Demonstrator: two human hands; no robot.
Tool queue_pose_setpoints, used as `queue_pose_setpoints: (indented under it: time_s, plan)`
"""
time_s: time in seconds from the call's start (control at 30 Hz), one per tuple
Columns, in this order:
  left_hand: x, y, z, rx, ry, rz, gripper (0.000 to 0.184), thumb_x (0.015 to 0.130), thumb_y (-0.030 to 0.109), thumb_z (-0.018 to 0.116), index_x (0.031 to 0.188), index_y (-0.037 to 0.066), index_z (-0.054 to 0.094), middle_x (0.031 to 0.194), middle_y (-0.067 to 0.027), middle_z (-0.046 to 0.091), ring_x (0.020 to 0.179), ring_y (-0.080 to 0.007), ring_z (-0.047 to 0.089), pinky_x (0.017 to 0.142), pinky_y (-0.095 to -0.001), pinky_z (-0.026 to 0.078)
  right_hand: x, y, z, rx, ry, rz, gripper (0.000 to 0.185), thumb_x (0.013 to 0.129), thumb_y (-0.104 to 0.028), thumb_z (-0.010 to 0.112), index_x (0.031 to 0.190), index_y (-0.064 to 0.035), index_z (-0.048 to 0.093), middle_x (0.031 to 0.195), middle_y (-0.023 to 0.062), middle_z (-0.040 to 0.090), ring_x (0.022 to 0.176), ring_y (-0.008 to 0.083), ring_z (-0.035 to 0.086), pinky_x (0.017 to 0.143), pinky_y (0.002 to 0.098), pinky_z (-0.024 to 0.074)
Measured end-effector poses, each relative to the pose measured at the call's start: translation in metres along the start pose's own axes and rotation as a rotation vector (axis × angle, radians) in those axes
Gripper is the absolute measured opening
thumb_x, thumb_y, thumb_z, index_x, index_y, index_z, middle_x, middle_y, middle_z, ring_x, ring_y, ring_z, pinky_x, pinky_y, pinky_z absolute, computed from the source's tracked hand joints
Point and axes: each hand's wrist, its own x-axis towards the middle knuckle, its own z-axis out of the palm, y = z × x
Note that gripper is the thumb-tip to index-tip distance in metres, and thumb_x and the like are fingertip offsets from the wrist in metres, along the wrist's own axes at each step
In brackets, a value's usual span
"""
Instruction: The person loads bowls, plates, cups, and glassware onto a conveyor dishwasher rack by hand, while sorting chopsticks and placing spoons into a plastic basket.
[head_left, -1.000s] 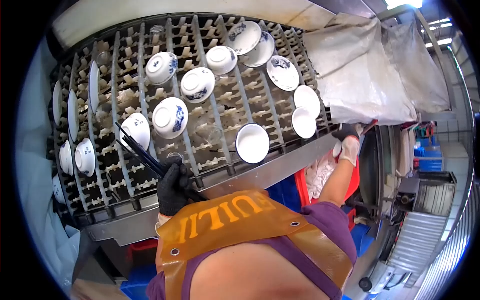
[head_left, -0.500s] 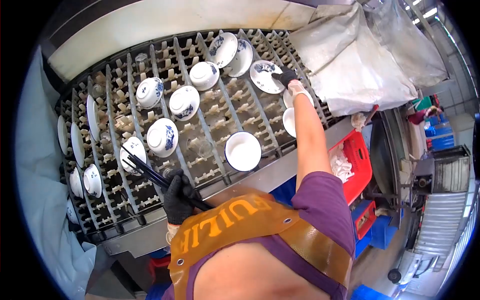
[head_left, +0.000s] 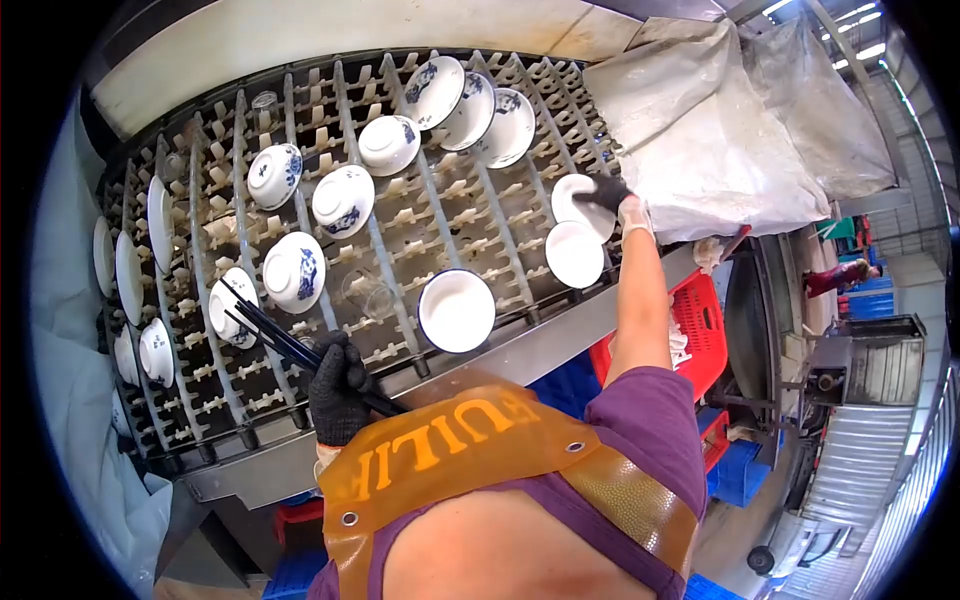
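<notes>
My left hand (head_left: 340, 385), in a dark glove, is closed around a bundle of black chopsticks (head_left: 268, 335) close to my apron, their tips slanting up and left. Across the rack, my right hand (head_left: 608, 195), also dark-gloved, has its fingers over the upper right rim of a white plate (head_left: 572, 210). Its thumb is hard to make out. Just below is a plain white dish (head_left: 575, 256), apart from the hand. Farther left, a blue-patterned plate (head_left: 508, 130) leans beside two others like it. A blue-rimmed white bowl (head_left: 457, 312) sits near the front edge.
Several blue-patterned bowls (head_left: 294, 272) and tilted plates (head_left: 160, 225) stand on the pegged conveyor rack (head_left: 455, 215), with a few clear glasses (head_left: 366, 292). A whitish sheet (head_left: 690, 130) hangs at its right end. A red crate (head_left: 705, 325) stands below. A person (head_left: 840, 278) is far right.
My right hand has let go of the blue-patterned plate, now standing beside the other two, and has moved right and down to the white plate. My left hand still holds the chopsticks.
</notes>
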Motion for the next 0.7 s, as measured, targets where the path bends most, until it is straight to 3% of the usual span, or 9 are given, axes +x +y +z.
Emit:
queue_pose_setpoints:
  time_s: [0.1,0.17,0.2,0.23,0.3,0.5,0.57,0.67,0.7]
  plan:
    - [0.0,-0.005,0.008,0.005,0.0,-0.028,0.02,0.088,0.013,0.049,0.105,0.003,0.054,0.078,-0.0057,0.054,0.057,-0.0104,0.048,0.047,-0.023,0.041,-0.014,-0.007,-0.01,0.046,0.09,-0.009,0.068,0.06,-0.037,0.077,0.116,-0.0052,0.054,0.107,0.0169,0.06,0.097,0.0284,0.057,0.086,0.0354,0.0439]
    - [0.001,-0.006,0.013,0.036,0.006,-0.033,0.02,0.088,0.013,0.049,0.105,0.003,0.054,0.077,-0.0053,0.054,0.056,-0.0104,0.048,0.047,-0.0229,0.041,-0.015,-0.038,-0.048,0.039,-0.022,0.052,0.057,0.06,-0.03,0.076,0.108,-0.005,0.059,0.099,0.0158,0.063,0.091,0.0265,0.06,0.083,0.0344,0.0458]
    - [0.001,-0.007,0.015,0.044,0.007,-0.039,0.02,0.089,0.014,0.048,0.106,0.005,0.053,0.077,-0.0038,0.052,0.056,-0.0091,0.047,0.047,-0.0225,0.04,-0.019,-0.05,-0.062,0.205,0.029,0.014,0.046,0.059,-0.023,0.075,0.1,-0.0049,0.063,0.091,0.0138,0.065,0.084,0.0254,0.062,0.078,0.0337,0.0474]
    - [0.001,-0.01,0.016,0.051,0.01,-0.046,0.019,0.09,0.014,0.047,0.107,0.006,0.052,0.076,-0.0022,0.051,0.056,-0.0079,0.046,0.046,-0.0221,0.04,-0.017,-0.055,-0.071,0.051,0.143,-0.119,0.038,0.062,-0.022,0.071,0.096,-0.0054,0.063,0.087,0.015,0.064,0.082,0.0282,0.061,0.076,0.0342,0.0476]
    - [0.003,-0.011,0.01,0.067,-0.012,-0.042,0.019,0.09,0.014,0.047,0.107,0.006,0.052,0.077,-0.0025,0.051,0.055,-0.0081,0.046,0.047,-0.022,0.041,-0.04,-0.11,-0.095,-0.086,0.285,-0.088,0.032,0.066,-0.023,0.067,0.094,-0.0069,0.062,0.087,0.0158,0.063,0.083,0.0311,0.06,0.075,0.0355,0.0475]
    - [0.004,-0.022,0.014,0.067,-0.017,0.007,0.018,0.09,0.015,0.046,0.106,0.006,0.052,0.076,-0.0018,0.051,0.055,-0.0077,0.045,0.046,-0.0219,0.04,-0.014,-0.102,-0.064,-0.093,0.596,-0.053,0.034,0.07,-0.027,0.061,0.099,-0.009,0.061,0.092,0.0172,0.061,0.085,0.0335,0.059,0.075,0.0413,0.0462]
    - [0.003,-0.023,0.017,0.052,-0.02,-0.014,0.018,0.091,0.016,0.045,0.106,0.007,0.052,0.077,-0.0015,0.051,0.055,-0.0074,0.045,0.047,-0.022,0.04,-0.018,-0.106,-0.046,-0.058,0.601,-0.08,0.034,0.073,-0.03,0.06,0.098,-0.0065,0.062,0.092,0.0175,0.062,0.085,0.0328,0.059,0.076,0.0401,0.0464]
    - [0.002,-0.025,0.022,0.032,-0.028,-0.03,0.02,0.092,0.017,0.045,0.108,0.008,0.052,0.078,-0.0008,0.052,0.056,-0.0074,0.046,0.048,-0.0232,0.041,-0.027,-0.098,-0.025,0.426,0.151,0.139,0.039,0.078,-0.037,0.058,0.099,-0.0047,0.062,0.093,0.0185,0.062,0.087,0.0333,0.059,0.077,0.0391,0.0461]
    - [0.002,-0.027,0.023,0.025,-0.018,-0.028,0.02,0.092,0.017,0.045,0.108,0.008,0.052,0.078,-0.0008,0.052,0.056,-0.0074,0.046,0.048,-0.0232,0.041,-0.03,-0.088,-0.02,0.212,0.129,0.092,0.042,0.078,-0.039,0.058,0.101,-0.0047,0.061,0.094,0.0185,0.062,0.087,0.0334,0.06,0.078,0.0389,0.0462]
